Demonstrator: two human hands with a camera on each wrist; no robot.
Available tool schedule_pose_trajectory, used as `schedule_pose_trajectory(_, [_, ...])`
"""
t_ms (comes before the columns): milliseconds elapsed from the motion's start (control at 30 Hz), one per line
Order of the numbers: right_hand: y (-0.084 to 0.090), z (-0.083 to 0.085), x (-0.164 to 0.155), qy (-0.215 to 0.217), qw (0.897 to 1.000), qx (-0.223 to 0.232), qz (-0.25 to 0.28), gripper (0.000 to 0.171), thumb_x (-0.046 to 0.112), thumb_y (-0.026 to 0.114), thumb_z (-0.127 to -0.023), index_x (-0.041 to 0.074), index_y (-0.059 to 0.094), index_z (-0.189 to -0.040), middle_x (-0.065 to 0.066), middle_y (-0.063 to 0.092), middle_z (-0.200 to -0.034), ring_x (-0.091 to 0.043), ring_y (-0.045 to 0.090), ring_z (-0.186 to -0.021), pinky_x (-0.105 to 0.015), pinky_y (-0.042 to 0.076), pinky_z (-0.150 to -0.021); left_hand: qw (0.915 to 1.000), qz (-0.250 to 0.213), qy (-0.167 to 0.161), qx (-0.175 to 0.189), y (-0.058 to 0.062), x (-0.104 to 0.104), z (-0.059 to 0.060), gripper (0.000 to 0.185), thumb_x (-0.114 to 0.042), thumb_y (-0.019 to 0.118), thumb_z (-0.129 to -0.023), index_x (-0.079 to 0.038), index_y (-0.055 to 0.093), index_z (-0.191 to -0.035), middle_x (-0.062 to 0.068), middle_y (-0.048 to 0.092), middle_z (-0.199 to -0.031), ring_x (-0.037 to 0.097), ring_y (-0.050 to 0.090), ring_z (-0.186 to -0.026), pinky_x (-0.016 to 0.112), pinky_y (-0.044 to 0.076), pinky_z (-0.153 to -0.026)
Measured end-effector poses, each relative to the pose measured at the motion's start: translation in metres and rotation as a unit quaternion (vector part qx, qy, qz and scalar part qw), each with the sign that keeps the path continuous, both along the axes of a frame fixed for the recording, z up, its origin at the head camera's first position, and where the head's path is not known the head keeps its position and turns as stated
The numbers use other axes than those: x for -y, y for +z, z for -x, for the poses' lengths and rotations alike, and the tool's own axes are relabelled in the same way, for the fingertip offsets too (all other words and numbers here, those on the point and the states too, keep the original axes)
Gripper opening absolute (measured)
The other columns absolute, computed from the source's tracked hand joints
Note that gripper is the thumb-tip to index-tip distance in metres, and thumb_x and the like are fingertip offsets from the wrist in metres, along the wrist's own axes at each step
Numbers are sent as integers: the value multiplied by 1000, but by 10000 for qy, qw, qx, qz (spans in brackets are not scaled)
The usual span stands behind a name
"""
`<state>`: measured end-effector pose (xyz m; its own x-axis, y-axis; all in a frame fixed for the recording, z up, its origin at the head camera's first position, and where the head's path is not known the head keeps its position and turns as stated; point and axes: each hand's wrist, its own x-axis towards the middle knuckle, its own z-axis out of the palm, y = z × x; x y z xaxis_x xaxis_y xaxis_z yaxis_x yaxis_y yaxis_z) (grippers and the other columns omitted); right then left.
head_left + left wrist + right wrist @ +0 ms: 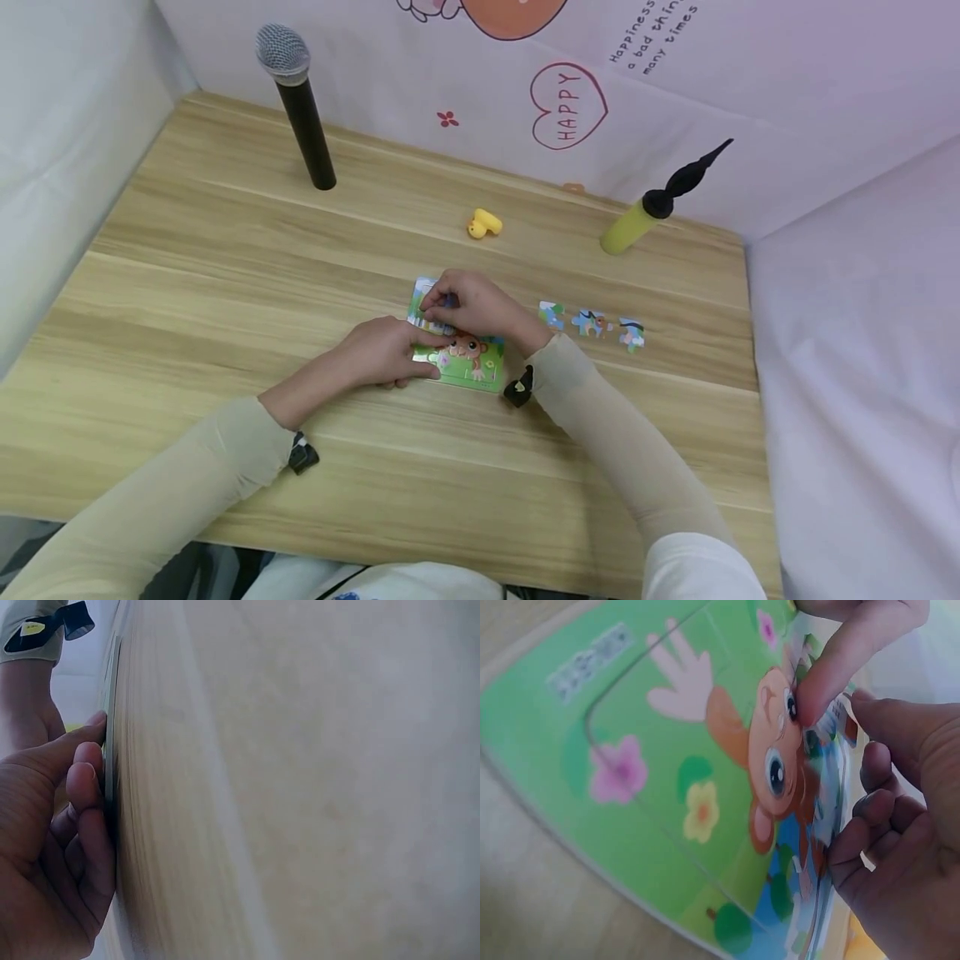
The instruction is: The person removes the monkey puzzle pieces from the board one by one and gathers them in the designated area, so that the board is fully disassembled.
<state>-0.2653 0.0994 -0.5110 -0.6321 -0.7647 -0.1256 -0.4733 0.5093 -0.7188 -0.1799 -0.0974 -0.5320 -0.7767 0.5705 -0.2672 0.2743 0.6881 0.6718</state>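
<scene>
A jigsaw puzzle board [480,381] with a monkey picture on green lies flat on the table, seen up close in the right wrist view. My left hand [378,350] rests at its left side, index finger and thumb stretched out onto the picture. In the left wrist view, the other fingers of that hand are bent beside the thin board edge [112,735]. My right hand [480,304] is over the upper part of the board and pinches a small puzzle piece [849,729] between thumb and fingers. That hand partly covers the picture's upper half.
Several loose puzzle pieces [590,322] lie in a row right of the board. Farther back are a small yellow toy duck [484,223], a standing microphone [303,117] at left and a yellow-green pump with black top [633,225] at right. White cloth walls [847,333] border the table.
</scene>
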Motion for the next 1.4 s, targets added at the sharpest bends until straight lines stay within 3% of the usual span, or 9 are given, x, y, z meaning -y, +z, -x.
schedule_pose_trajectory(333, [6, -7, 3, -67, 9996, -137, -256, 8, 16, 69, -99, 11, 74, -98, 1, 61, -96, -13, 56, -78, -26, 47, -69, 10000, 47, 14, -55, 1, -3, -2, 52, -48, 74, -92, -33, 63, -140, -13, 54, -45, 9, 57, -40, 36, 45, -52])
schedule_pose_trajectory(567, [19, -19, 7, -180, 9991, -139, -347, 10, 17, 65, -101, 9, 71, -100, 0, 60, -95, -13, 54, -77, -26, 46, -71, 9996, 24, -110, -240, 1, -3, -3, 49, -47, 73, -93, -30, 66, -138, -15, 52, -44, 7, 56, -40, 35, 45, -54])
schedule_pose_trajectory(700, [34, -22, 3, -448, 9989, -8, -119, 12, 16, 63, -103, 7, 72, -101, -3, 61, -95, -16, 54, -76, -29, 46, -68, 9994, 13, -175, -304, 1, -4, -3, 50, -46, 72, -94, -30, 64, -140, -15, 51, -44, 8, 55, -40, 35, 44, -52])
schedule_pose_trajectory(800, [48, -21, -14, -770, 9969, 132, 21, 13, 14, 62, -103, 4, 71, -102, -5, 62, -95, -20, 53, -74, -31, 45, -65, 9994, 55, -198, -276, 2, -6, -3, 52, -47, 72, -94, -32, 61, -142, -14, 52, -44, 8, 55, -40, 35, 44, -49])
schedule_pose_trajectory(967, [58, -24, -64, -1113, 9931, 140, -333, 12, 13, 64, -102, 5, 72, -100, -6, 63, -90, -21, 50, -71, -33, 43, -62, 9994, 203, -205, -203, 4, -8, -5, 54, -48, 71, -94, -35, 57, -145, -11, 53, -46, 10, 56, -42, 35, 42, -49])
schedule_pose_trajectory(1200, [49, -44, -131, -1314, 9849, 315, -1086, 14, 14, 63, -102, 6, 74, -97, -4, 66, -90, -19, 50, -70, -34, 43, -63, 9989, 288, -215, -288, 6, -5, -6, 55, -48, 70, -95, -34, 56, -147, -11, 52, -45, 10, 55, -41, 35, 41, -50])
schedule_pose_trajectory(1400, [38, -48, -153, -1486, 9750, 398, -1606, 14, 18, 63, -103, 9, 73, -98, 0, 69, -90, -17, 54, -73, -35, 44, -67, 9992, 194, -157, -317, 5, -4, -5, 56, -47, 71, -95, -32, 56, -146, -12, 53, -45, 9, 55, -40, 36, 42, -51])
